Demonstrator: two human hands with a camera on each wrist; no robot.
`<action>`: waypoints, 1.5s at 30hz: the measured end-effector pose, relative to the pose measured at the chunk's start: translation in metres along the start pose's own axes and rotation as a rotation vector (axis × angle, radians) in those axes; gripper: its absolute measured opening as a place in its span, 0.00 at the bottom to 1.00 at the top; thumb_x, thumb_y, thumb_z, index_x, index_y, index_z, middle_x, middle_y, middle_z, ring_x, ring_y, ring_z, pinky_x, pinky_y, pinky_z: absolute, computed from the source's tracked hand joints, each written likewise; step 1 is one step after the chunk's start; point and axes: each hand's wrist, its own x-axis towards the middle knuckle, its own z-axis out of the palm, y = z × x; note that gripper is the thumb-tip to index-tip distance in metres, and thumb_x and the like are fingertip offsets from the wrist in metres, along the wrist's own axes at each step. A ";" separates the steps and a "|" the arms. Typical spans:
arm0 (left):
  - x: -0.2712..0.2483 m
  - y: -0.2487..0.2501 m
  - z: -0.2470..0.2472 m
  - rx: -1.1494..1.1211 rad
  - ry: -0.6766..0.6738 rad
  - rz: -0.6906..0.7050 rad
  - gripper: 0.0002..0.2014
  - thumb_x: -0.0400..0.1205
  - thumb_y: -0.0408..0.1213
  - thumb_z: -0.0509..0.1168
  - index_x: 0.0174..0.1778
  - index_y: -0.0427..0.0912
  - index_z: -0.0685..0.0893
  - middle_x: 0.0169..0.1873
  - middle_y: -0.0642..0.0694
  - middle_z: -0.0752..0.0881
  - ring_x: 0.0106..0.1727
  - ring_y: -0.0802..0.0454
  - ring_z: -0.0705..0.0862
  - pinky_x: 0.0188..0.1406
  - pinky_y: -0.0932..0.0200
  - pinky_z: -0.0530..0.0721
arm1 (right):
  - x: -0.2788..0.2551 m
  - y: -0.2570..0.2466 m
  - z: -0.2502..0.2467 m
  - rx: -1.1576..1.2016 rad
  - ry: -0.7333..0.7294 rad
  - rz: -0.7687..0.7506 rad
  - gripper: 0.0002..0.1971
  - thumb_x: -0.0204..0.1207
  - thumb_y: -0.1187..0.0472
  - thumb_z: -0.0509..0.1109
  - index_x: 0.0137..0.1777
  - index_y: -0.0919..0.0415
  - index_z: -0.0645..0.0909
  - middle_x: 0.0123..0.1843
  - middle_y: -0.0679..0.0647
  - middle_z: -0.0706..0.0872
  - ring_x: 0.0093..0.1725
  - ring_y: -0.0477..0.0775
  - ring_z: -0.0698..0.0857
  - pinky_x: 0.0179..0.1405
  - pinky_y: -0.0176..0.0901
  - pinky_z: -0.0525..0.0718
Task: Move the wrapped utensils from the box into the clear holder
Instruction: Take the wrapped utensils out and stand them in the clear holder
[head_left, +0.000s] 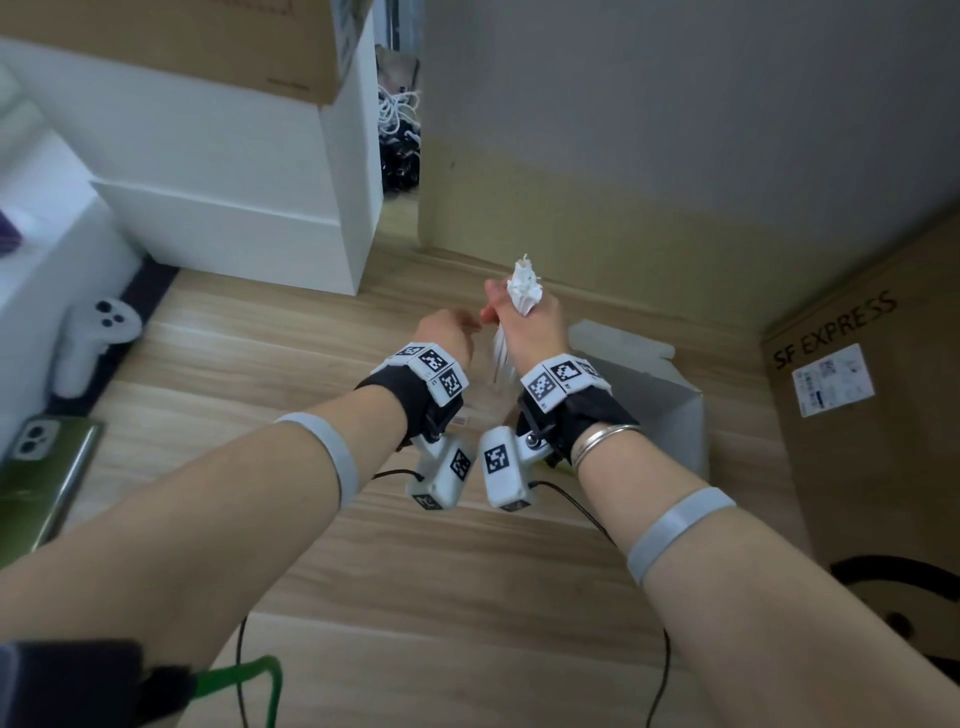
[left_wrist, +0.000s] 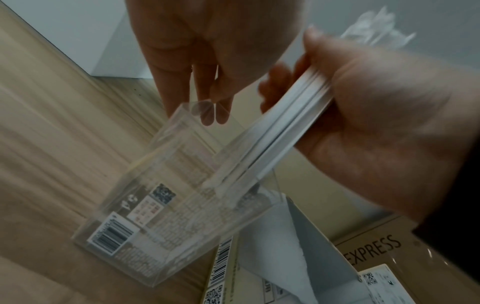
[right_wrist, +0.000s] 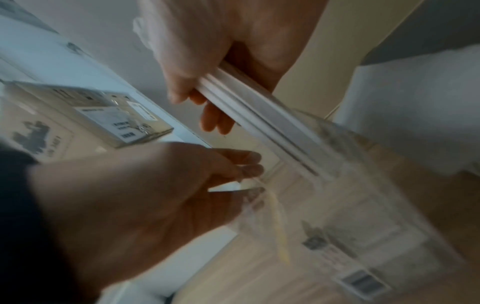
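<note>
- Head view: the right hand (head_left: 527, 325) is closed round a bundle of wrapped utensils (head_left: 523, 291), crinkled wrapper ends sticking up past the fingers. The left hand (head_left: 448, 332) hovers just beside it; whether it holds anything is hidden here. The grey box (head_left: 649, 384) sits on the wooden floor (head_left: 270, 358) just right of the hands, with a big cardboard carton (head_left: 852, 395) further right and a white cabinet (head_left: 291, 218) to the left.
- Left wrist view: the bundle's lower ends already dip into the open mouth of the clear holder (left_wrist: 135, 207), which stands on the floor touching the box (left_wrist: 301, 242). The left hand (left_wrist: 207, 51) has straight, loose fingers at the holder's rim, gripping nothing.
- Right wrist view: blurred, but the bundle (right_wrist: 262, 115) slants down into the holder (right_wrist: 363, 226), with the left hand (right_wrist: 145, 195) at its near edge.
- Judgement: the insertion step is under way. Next, the bundle should go steeper and slide down, the left hand steadying the rim. The mouth is narrow, so stray ends could catch its edge; above it there is free room.
</note>
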 end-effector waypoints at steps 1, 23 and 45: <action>0.000 0.000 -0.001 0.004 -0.012 0.011 0.22 0.83 0.25 0.52 0.67 0.44 0.82 0.65 0.44 0.85 0.66 0.46 0.83 0.64 0.59 0.77 | -0.001 0.005 0.000 -0.013 -0.012 0.020 0.16 0.79 0.55 0.66 0.37 0.66 0.85 0.39 0.57 0.89 0.32 0.43 0.80 0.37 0.33 0.75; -0.020 0.033 0.016 0.037 0.062 0.225 0.20 0.80 0.24 0.57 0.67 0.41 0.80 0.70 0.40 0.77 0.67 0.42 0.79 0.67 0.54 0.78 | -0.001 0.057 -0.047 -0.263 0.154 -0.012 0.06 0.77 0.64 0.68 0.48 0.64 0.85 0.51 0.57 0.89 0.45 0.48 0.79 0.50 0.38 0.78; -0.026 0.060 0.107 0.359 -0.337 0.046 0.18 0.84 0.34 0.59 0.69 0.32 0.77 0.62 0.36 0.83 0.62 0.39 0.83 0.60 0.50 0.82 | -0.028 0.130 -0.121 -0.296 0.066 0.200 0.08 0.79 0.63 0.66 0.53 0.60 0.85 0.54 0.56 0.89 0.55 0.54 0.85 0.49 0.37 0.77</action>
